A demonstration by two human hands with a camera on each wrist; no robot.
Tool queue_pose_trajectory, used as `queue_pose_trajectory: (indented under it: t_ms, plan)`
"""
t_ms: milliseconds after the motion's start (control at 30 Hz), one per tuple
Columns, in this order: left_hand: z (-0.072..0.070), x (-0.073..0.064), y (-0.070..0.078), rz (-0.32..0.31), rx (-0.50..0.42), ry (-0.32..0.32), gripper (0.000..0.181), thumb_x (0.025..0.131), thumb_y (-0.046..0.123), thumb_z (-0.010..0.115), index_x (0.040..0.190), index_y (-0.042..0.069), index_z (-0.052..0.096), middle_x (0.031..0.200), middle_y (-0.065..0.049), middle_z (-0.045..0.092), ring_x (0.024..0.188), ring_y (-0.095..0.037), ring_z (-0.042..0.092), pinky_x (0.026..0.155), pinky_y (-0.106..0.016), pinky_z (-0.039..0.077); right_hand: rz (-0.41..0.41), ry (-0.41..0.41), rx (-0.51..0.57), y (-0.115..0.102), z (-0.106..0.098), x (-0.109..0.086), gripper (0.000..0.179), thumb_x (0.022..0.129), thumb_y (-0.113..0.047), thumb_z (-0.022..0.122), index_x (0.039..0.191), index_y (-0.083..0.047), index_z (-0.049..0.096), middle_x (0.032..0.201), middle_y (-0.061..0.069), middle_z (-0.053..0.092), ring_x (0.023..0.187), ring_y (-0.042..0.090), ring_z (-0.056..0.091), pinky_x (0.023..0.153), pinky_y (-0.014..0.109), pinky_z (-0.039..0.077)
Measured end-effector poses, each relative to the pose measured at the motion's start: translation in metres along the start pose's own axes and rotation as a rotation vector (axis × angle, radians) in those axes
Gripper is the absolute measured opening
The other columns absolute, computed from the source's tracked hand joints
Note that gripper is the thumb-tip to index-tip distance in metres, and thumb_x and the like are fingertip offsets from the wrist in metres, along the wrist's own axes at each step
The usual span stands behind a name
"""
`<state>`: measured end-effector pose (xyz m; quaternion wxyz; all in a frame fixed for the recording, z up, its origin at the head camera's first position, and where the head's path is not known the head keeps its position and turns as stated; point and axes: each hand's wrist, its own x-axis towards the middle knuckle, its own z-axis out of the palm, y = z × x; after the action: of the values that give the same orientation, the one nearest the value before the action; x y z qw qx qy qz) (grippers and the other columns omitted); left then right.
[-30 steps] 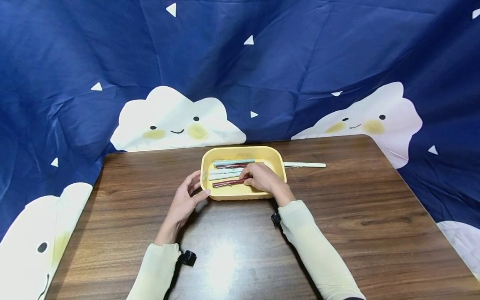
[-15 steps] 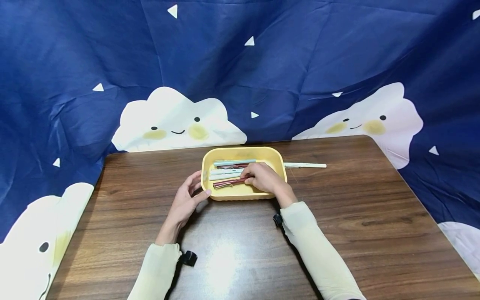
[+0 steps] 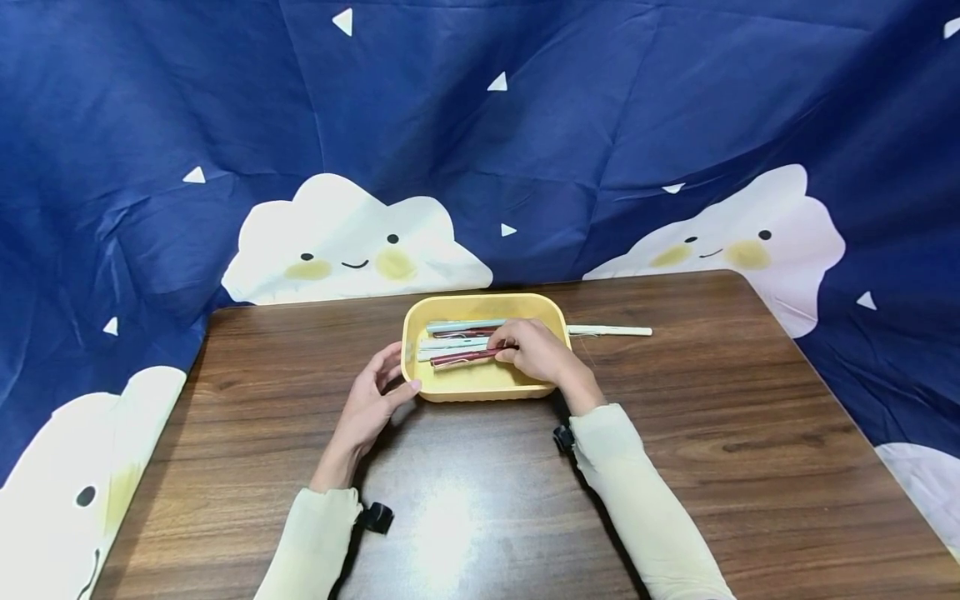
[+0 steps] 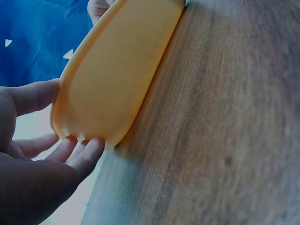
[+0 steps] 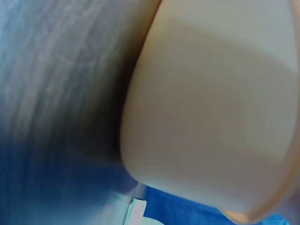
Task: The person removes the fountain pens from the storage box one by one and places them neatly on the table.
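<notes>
One maroon pen (image 3: 459,358) pinched in right grip (image 3: 534,350).

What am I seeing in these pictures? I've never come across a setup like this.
There is no machine, just a person's bare hands at a brown wooden table. The wide picture comes from a camera worn on the head; the two close ones come from wrist cameras. The left hand holds the left end of a yellow tray. The right hand pinches a dark red pen in or just above it. Other pens lie in the tray, and a white pen lies beyond its right end.
</notes>
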<state>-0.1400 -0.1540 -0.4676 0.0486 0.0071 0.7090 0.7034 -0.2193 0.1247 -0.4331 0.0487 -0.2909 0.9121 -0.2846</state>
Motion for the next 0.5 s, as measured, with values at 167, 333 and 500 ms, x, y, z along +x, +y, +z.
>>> queue_pose_trajectory:
  t_ms: [167,333,500]
  plan:
    - [-0.001,0.001,0.0,-0.004,-0.003,-0.003,0.071,0.089,-0.004,0.072,0.152,0.003,0.04,0.147,-0.021,0.047,0.133,-0.034,0.047,0.094,-0.019,0.046,-0.006,0.009,-0.001,0.0,-0.008,-0.003,0.012,0.091,-0.005,0.075,0.103,-0.009,0.078,0.103,0.003,0.073,0.099,0.022,0.066,0.09,0.041,0.051]
    - [-0.001,0.001,0.0,-0.008,-0.003,-0.005,0.071,0.089,-0.004,0.072,0.152,0.003,0.039,0.147,-0.021,0.046,0.134,-0.033,0.047,0.094,-0.019,0.046,-0.016,0.034,0.002,0.002,-0.014,-0.007,0.012,0.09,-0.003,0.075,0.101,-0.008,0.078,0.1,0.003,0.073,0.095,0.022,0.064,0.087,0.04,0.051]
    - [0.0,0.001,0.0,-0.011,-0.007,-0.011,0.072,0.089,-0.004,0.072,0.152,0.003,0.039,0.148,-0.021,0.045,0.134,-0.034,0.046,0.093,-0.019,0.047,-0.043,0.063,-0.003,0.006,-0.017,-0.01,0.011,0.089,-0.002,0.076,0.098,-0.008,0.078,0.098,0.003,0.072,0.093,0.022,0.064,0.085,0.04,0.051]
